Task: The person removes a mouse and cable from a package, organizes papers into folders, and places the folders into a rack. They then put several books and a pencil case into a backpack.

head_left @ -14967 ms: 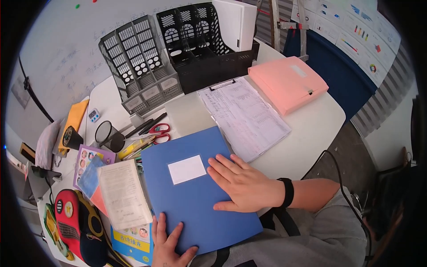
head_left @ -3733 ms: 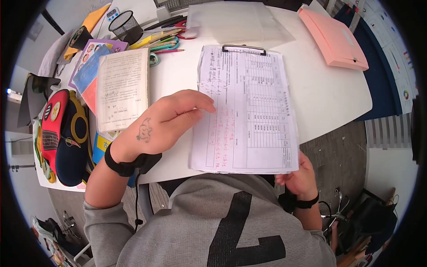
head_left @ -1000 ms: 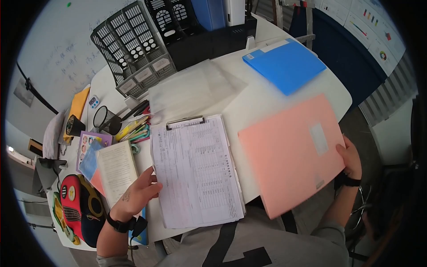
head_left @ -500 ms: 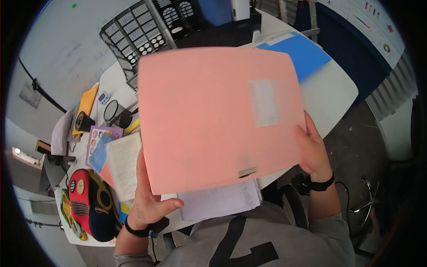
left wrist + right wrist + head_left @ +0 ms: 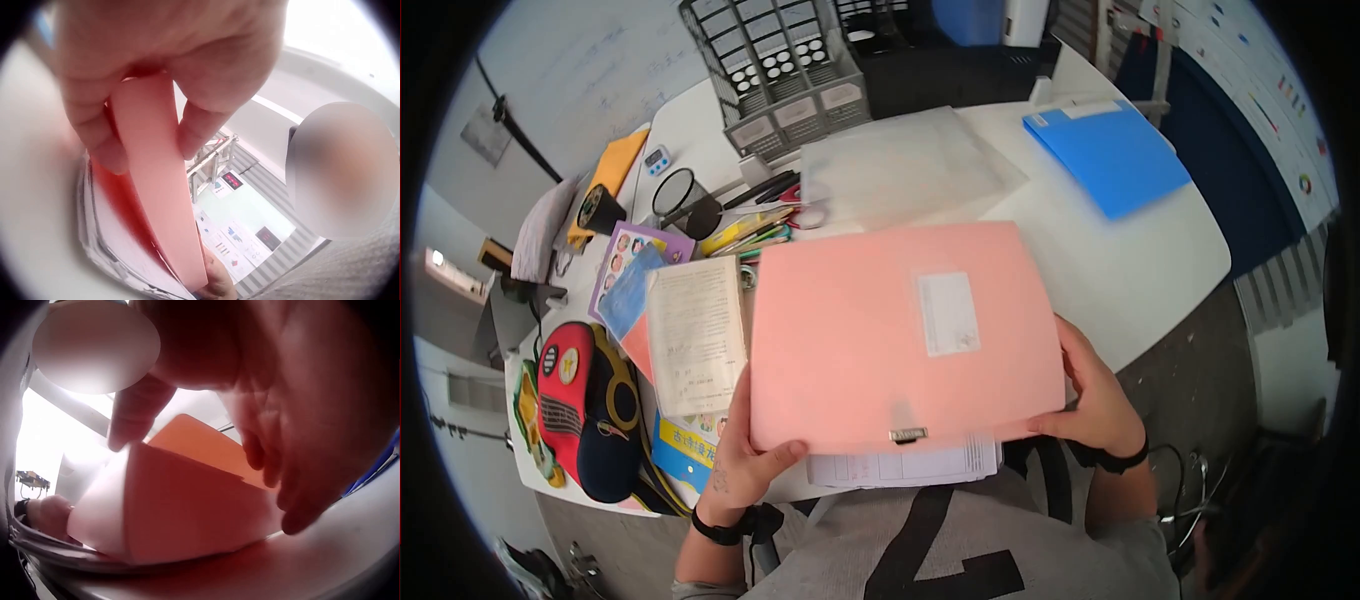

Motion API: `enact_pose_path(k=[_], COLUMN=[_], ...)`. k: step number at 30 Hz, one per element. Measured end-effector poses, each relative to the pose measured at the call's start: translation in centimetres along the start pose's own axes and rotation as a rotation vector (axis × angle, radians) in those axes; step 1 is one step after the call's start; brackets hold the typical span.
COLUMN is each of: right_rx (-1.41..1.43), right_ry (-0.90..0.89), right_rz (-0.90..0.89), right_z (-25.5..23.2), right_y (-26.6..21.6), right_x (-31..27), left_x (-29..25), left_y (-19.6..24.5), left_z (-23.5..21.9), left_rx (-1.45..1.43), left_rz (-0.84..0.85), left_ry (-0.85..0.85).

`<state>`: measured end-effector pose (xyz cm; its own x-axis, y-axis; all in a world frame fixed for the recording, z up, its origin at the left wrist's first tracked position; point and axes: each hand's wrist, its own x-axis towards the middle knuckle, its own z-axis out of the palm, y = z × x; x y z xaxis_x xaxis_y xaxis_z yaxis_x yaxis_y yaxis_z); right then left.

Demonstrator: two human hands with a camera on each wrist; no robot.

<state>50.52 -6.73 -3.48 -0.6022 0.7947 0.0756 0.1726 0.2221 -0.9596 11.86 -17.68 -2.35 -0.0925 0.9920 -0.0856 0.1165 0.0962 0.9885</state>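
Note:
In the head view a pink plastic file case [image 5: 850, 330] lies flat over the clipboard papers [image 5: 910, 468], with a white label and a small clasp on its near side. My left hand [image 5: 745, 465] grips the case's left end. The left wrist view has thumb and fingers on opposite faces of the pink case [image 5: 153, 144]. At the other end my right hand [image 5: 1095, 400] holds the case, thumb along the near corner. In the right wrist view its fingers reach along the far side of the case [image 5: 194, 506]. Most of the clipboard is hidden under the case.
A bright blue folder [image 5: 1110, 160] lies at the back right. Clear plastic sleeves [image 5: 900, 170] lie behind the case, before the grey file rack [image 5: 785, 100]. On the left are an open-paged book [image 5: 697, 335], pens, scissors, a mesh cup [image 5: 687, 205] and a red pencil bag [image 5: 585, 410].
The pink case has come from the right side to over the clipboard, and has lowered. My left hand has left the clipboard's edge and taken the case. The dark blue folder held earlier is gone from my hands.

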Motion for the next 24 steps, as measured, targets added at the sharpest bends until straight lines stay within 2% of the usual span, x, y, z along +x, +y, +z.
enact_pose_path(k=[2, 3, 4, 6, 7, 9, 10, 12, 14, 16, 18, 20, 24], right_rx=[-0.147, -0.247, -0.250, -0.888, -0.892, -1.104, -1.113, -1.209, -1.145, -0.993, -0.973, -0.959, -0.963], right_ry=[0.105, 0.185, 0.170, 0.334, 0.335, 0.396, 0.403, -0.004, -0.007, -0.007, -0.012, -0.014, -0.085], right_rz=[0.066, 0.028, 0.022, -0.296, -0.298, -0.758, -0.748, -0.860, -0.886, -0.823, -0.810, -0.799, -0.827], right_z=[-0.1, 0.2, 0.0, -1.0, -1.4, -2.6, -2.8, -2.3, -1.3, -1.1, -1.2, -1.3, -1.0], right_y=[-0.4, -0.9, -0.2, 1.5, 1.2, -0.5, -1.6, -3.9, -3.4, -3.1, -3.8, -4.6, -5.9], right_x=[-0.7, -0.5, -0.9, -1.6, -1.1, 0.0, 0.1, 0.5, 1.3, 1.3, 1.5, 1.5, 1.9], left_x=[-0.3, -0.3, -0.2, -0.1, -0.1, 0.4, 0.4, 0.4, 0.4, 0.5, 0.2, 0.1, 0.3], left_y=[-0.1, 0.0, 0.3, 0.8, 1.0, 1.3, 1.3, 1.3, 1.2, 1.2, 1.2, 1.2, 0.7], left_z=[-0.1, -0.2, -0.4, -0.9, -1.0, -1.1, -1.1, -1.2, -1.2, -1.4, -1.7, -1.8, -2.4], left_rx=[0.011, 0.002, 0.002, 0.000, -0.032, -0.064, -0.032, 0.001, -0.019, -0.014, -0.008, -0.126, -0.083], left_rz=[-0.037, -0.040, -0.073, -0.098, -0.126, -0.149, -0.156, -0.159, -0.188, -0.172, -0.164, -0.192, -0.161], left_ry=[-0.074, -0.055, -0.061, -0.065, -0.083, -0.122, -0.150, -0.193, -0.171, -0.187, -0.195, -0.171, -0.174])
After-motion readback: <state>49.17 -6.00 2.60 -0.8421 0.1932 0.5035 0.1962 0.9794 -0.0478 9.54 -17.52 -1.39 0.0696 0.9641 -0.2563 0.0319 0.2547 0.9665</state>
